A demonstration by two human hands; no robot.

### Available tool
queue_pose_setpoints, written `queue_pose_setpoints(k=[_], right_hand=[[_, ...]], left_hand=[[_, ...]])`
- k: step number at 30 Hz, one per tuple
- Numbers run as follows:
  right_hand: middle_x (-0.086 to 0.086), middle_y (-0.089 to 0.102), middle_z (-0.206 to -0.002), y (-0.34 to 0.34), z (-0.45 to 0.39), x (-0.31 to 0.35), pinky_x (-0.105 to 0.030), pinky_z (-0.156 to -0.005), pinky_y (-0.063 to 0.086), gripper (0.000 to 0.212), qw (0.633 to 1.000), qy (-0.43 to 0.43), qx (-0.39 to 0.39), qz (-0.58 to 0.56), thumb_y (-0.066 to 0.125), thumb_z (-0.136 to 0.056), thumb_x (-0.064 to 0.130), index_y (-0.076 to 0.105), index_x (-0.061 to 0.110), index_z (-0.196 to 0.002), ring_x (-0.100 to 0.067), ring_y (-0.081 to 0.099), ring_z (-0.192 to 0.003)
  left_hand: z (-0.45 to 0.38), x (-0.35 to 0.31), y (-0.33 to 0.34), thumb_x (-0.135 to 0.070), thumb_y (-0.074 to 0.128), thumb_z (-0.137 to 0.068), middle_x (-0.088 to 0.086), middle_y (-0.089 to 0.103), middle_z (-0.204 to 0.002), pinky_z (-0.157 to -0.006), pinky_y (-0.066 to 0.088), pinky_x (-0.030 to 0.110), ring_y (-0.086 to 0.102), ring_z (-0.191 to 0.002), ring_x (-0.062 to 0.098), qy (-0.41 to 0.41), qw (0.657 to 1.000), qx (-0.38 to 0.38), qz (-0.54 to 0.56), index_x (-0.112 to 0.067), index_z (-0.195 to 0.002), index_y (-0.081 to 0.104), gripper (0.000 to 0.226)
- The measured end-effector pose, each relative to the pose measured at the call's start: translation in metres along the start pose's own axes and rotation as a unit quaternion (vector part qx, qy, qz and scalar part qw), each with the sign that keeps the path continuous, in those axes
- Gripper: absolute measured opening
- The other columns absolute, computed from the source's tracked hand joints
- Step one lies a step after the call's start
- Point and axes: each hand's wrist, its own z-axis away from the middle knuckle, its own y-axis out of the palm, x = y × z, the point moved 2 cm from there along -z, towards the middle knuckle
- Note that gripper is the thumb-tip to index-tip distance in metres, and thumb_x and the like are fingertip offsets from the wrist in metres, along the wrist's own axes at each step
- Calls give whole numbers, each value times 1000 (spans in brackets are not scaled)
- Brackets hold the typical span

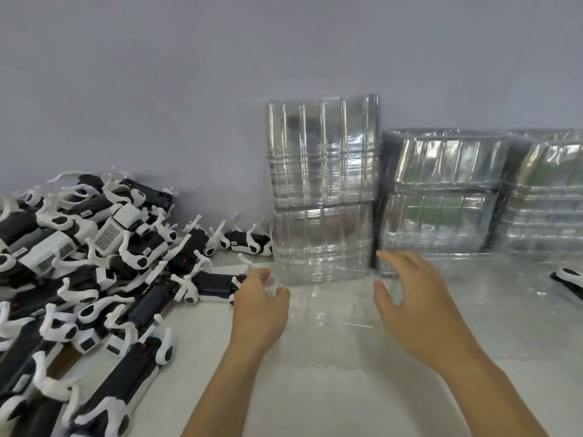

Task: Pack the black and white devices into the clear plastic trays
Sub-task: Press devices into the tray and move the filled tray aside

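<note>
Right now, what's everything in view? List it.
devices: large heap, uncounted, black and white, table's left side
lone device: one, black and white, right edge
upright tray stack: one, clear, against the wall, centre
wrapped tray bundles: at least two, clear, right of the stack
flat tray: appears to be one, clear, between the hands
table: one, white
wall: grey
left hand: pinching the flat tray's left edge
right hand: open, over the tray's right side
</note>
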Motion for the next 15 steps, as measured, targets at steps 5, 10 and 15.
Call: queue_pose_setpoints(k=[5, 10, 15], right_hand=[[10, 49, -141, -1, -2, 0, -24, -111, 30, 50, 999, -20, -34, -24, 56, -96, 22, 48, 20, -145, -11, 41, -135], [12, 49, -145, 7, 4, 8, -22, -109, 28, 53, 998, -26, -41, -37, 56, -98, 30, 43, 27, -149, -8, 41, -136], [11, 69, -119, 7, 4, 13, -39, -95, 52, 42, 997, -12, -78, -22, 62, -95, 30, 58, 28, -137, -17, 64, -109]], left_hand=[[2, -16, -8, -13, 67, -85, -12, 64, -117, -91, 42, 22, 57, -110, 7, 58, 998, -22, 18, -24, -121, 63, 37], [6, -28, -13, -4, 69, -83, -34, 65, -98, -81, 41, -1, 59, -103, -14, 178, 983, 21, 32, -36, -111, 65, 43], [10, -37, -16, -1, 70, -83, -27, 68, -112, -97, 43, 9, 59, -113, -7, 285, 957, 1, 46, -36, -118, 66, 50]])
